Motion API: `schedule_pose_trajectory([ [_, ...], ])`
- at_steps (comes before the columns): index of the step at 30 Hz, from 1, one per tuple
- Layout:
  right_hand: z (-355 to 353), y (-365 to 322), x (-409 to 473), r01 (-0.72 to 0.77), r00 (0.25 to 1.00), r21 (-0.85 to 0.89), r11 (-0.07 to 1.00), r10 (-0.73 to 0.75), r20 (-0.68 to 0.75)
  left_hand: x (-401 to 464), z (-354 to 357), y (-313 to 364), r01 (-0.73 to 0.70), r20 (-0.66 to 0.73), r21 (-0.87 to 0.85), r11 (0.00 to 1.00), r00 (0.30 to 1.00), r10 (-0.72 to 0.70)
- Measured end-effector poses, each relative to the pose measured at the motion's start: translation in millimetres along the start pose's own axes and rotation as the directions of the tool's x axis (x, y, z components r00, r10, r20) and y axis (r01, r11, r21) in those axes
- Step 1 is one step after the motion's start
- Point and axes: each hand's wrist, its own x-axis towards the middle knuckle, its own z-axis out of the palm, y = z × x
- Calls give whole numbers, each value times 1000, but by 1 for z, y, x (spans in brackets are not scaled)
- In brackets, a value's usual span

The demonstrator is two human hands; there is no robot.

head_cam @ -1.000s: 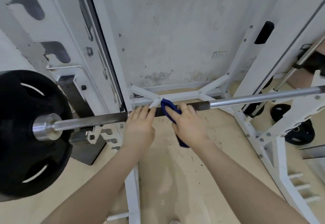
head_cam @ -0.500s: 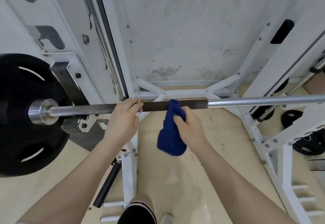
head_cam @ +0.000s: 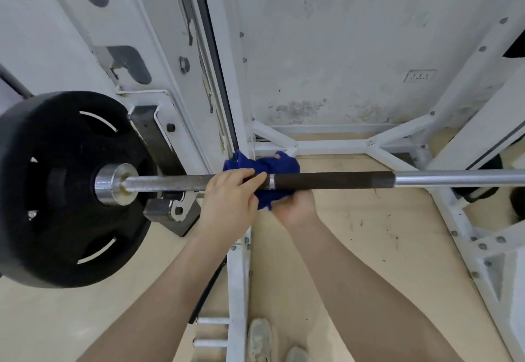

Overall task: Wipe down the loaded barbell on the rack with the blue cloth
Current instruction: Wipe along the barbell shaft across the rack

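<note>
The barbell (head_cam: 335, 180) runs level across the view on the white rack, dark and knurled in the middle, silver to the right. A black weight plate (head_cam: 59, 188) fills its left end, behind a silver collar. The blue cloth (head_cam: 264, 167) is bunched around the bar just left of centre, showing above and below it. My left hand (head_cam: 228, 199) grips over the bar at the cloth's left edge, fingers touching the cloth. My right hand (head_cam: 295, 205) comes up from under the bar and holds the cloth against it; its fingertips show past the top of the cloth.
A white rack upright (head_cam: 216, 63) rises behind the bar, with a grey bar hook (head_cam: 170, 211) under the left section. White base beams (head_cam: 341, 144) cross the tan floor. More black plates (head_cam: 480, 191) lie at the right. My shoes (head_cam: 260, 339) show at the bottom.
The cloth hung from my right hand below the bar; now it is wrapped around the bar with the right hand under it. My left hand slid right to meet the cloth.
</note>
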Motion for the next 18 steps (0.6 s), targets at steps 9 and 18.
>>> schedule_pose_trajectory([
  [9,-8,-18,-6,155,970,21,988,-148,-194,15,2,2,11,-73,-160,987,997,-23],
  [18,-14,-1,-15,-39,999,26,999,39,-2,23,-3,-13,-67,15,-175,982,997,71],
])
